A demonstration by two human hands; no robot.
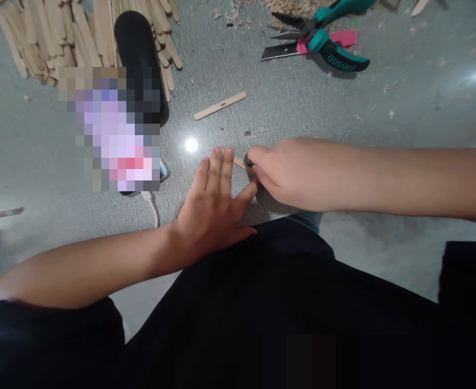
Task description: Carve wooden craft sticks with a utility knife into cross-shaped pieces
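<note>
My left hand [213, 200] lies flat on the grey floor with its fingers stretched out, pressing down on a thin wooden stick [240, 162] whose end shows just past the fingertips. My right hand [290, 173] is closed in a pinch around a small dark tool [249, 162] whose tip meets the stick's end. Most of the stick is hidden under my left fingers. My dark-clothed legs fill the lower part of the view.
A loose wooden stick [220, 105] lies further out. A pile of sticks [79, 32] sits at the top left beside a black cylinder [140, 59]. Teal-handled cutters [322, 43] and wood shavings lie at the top right. A phone with a white cable [152, 208] rests left.
</note>
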